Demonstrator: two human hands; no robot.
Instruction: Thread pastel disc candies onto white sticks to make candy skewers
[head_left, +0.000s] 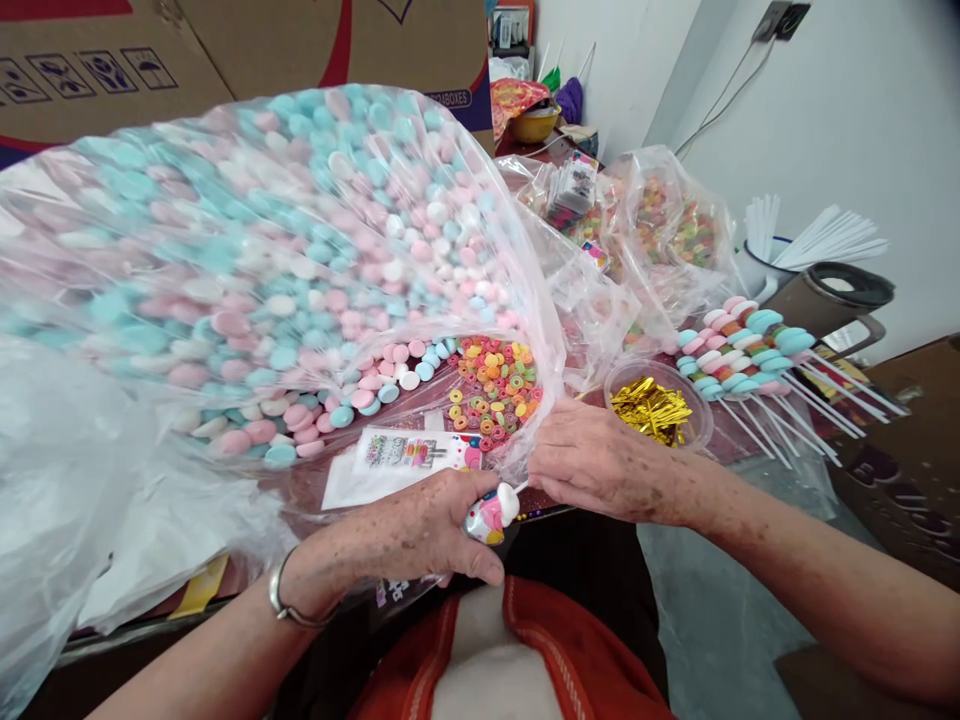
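Near the table's front edge, my left hand [420,530] is closed around a candy skewer in a printed wrapper [491,515], with a white marshmallow showing at its end. Beside it, my right hand [596,465] pinches at the white stick end of the same skewer; its fingertips are partly hidden. Just beyond the hands lie flat printed wrappers [405,450] and a heap of fruit-coloured gummy rings [495,385]. Pink, white and blue marshmallows [300,415] spill out of a large clear bag [315,230]. A round tub of gold twist ties [652,408] stands behind my right hand.
Finished candy skewers [742,350] are stacked at the right, sticks toward me. Behind them are a grey mug [832,300] and a container of white sticks [765,265]. Bags of gummy rings [667,215] sit farther back. A large cardboard box [262,50] stands behind the marshmallow bag.
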